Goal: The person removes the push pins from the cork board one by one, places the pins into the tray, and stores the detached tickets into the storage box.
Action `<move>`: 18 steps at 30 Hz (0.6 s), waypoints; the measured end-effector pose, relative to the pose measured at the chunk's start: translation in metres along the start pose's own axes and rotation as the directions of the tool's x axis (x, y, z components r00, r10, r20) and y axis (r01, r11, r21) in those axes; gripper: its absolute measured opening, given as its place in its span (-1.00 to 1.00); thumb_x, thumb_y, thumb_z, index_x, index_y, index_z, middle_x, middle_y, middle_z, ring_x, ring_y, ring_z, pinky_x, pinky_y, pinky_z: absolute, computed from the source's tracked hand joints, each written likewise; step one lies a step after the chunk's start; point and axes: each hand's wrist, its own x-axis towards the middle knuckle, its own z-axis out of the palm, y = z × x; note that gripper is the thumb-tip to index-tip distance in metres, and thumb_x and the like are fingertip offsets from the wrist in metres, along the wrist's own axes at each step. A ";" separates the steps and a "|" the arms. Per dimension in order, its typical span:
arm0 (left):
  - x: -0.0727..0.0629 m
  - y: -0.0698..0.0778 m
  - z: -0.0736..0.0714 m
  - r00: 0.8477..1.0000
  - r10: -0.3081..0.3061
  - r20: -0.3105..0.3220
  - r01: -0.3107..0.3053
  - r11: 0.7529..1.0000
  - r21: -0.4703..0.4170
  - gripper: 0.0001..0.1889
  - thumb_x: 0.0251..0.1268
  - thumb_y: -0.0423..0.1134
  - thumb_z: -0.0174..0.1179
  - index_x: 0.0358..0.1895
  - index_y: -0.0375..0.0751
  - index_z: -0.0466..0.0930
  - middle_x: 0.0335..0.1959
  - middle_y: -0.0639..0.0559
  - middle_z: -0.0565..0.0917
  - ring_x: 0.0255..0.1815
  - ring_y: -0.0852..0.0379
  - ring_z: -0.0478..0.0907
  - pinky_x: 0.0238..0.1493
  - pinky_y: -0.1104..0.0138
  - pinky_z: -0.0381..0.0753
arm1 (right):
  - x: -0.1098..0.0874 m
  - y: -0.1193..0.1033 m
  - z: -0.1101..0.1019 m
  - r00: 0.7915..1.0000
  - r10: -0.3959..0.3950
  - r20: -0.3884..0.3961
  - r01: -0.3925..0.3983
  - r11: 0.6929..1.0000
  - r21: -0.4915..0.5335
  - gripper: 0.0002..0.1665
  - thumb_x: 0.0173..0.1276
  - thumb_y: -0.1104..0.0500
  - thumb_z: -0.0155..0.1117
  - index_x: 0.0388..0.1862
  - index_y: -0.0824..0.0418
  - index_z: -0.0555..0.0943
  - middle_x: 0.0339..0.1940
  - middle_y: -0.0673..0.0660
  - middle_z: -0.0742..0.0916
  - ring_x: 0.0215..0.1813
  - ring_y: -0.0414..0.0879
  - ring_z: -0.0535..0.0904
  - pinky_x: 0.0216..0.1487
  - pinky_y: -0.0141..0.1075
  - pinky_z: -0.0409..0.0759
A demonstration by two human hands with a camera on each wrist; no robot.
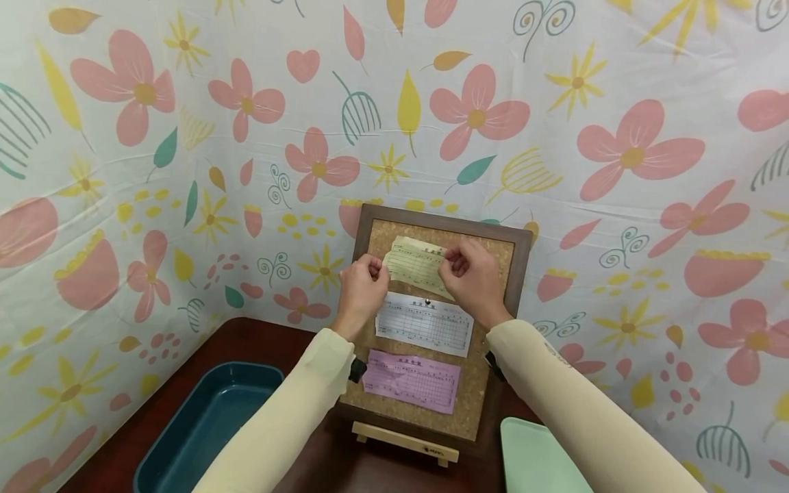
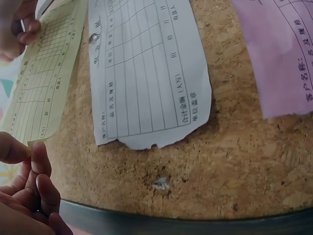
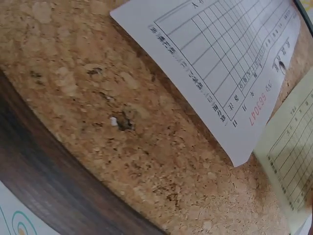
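Note:
A yellow-green receipt slip (image 1: 414,263) lies against the upper part of a framed corkboard (image 1: 468,411). My left hand (image 1: 362,291) pinches its left end; the left wrist view shows thumb and forefinger on the slip's corner. At its right end, the curled fingers of my right hand (image 1: 476,279) hold the slip. Just below is a white receipt slip (image 1: 425,327) with a pushpin (image 1: 428,302) at its top edge. Lower down, a pink receipt slip (image 1: 411,382) sits on the cork. In the right wrist view, my right hand is almost wholly out of frame.
The corkboard leans on a small wooden easel (image 1: 403,441) on a dark red table (image 1: 259,335). To the left stands a deep blue tray (image 1: 154,448); a pale green tray (image 1: 536,455) lies at the right. A flower-patterned curtain (image 1: 394,82) hangs close behind the board.

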 end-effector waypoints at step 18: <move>-0.007 -0.010 -0.035 0.997 -0.054 -0.063 0.046 0.991 -0.126 -0.90 0.23 -0.34 0.10 -0.39 -0.30 0.55 -0.58 -0.03 0.56 -0.58 0.08 0.44 -0.48 0.27 0.44 | -0.035 0.007 -0.022 1.000 -0.015 -0.002 0.015 1.000 -0.011 -0.92 0.10 0.39 0.21 -0.41 0.25 0.54 -0.45 0.06 0.55 -0.49 -0.18 0.44 -0.52 -0.33 0.43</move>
